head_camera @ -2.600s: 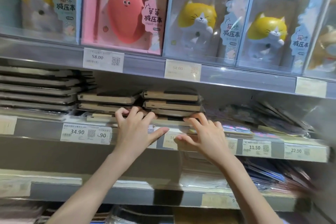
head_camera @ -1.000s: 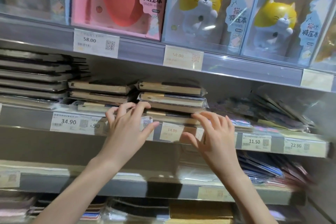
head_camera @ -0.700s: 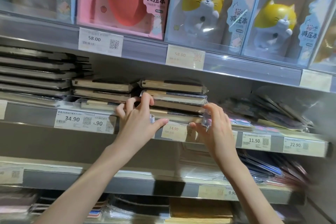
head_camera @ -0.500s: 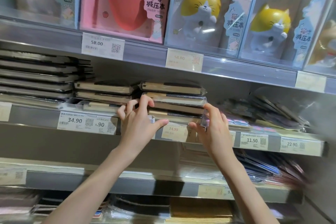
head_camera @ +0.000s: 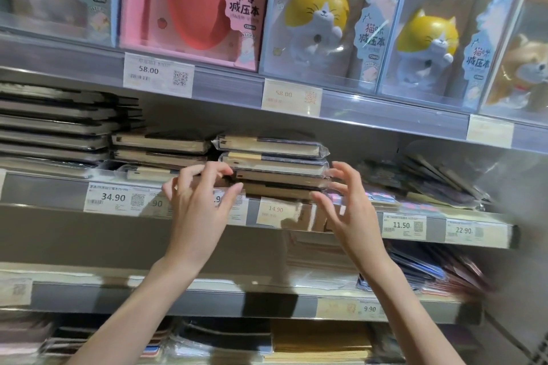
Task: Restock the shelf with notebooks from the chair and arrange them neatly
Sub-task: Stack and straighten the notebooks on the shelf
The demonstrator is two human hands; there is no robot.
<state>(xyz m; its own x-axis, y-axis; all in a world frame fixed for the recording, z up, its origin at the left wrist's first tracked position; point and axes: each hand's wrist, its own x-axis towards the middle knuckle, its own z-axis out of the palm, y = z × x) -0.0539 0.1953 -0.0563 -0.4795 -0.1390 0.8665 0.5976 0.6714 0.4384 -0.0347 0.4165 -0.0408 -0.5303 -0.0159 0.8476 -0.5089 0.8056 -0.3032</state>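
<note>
A stack of several plastic-wrapped brown notebooks (head_camera: 274,164) lies flat on the middle shelf (head_camera: 44,191). My left hand (head_camera: 198,207) is at the stack's left side, its curled fingertips touching the lower notebooks. My right hand (head_camera: 350,210) is at the stack's right side with fingers spread, its fingertips at the wrapped ends; I cannot tell whether they touch. A second, shorter notebook stack (head_camera: 160,149) sits just to the left. The chair is out of view.
Dark flat notebooks (head_camera: 56,124) are piled at the far left. Thin wrapped booklets (head_camera: 430,184) lie at the right. Boxed strawberry (head_camera: 192,3) and cat (head_camera: 323,18) squishy notebooks stand on the upper shelf. Price tags line the shelf edges; more stock fills the lower shelves.
Both hands rose from the shelf's front edge to the two sides of the middle stack. The right hand opened its fingers wider beside the stack's right end.
</note>
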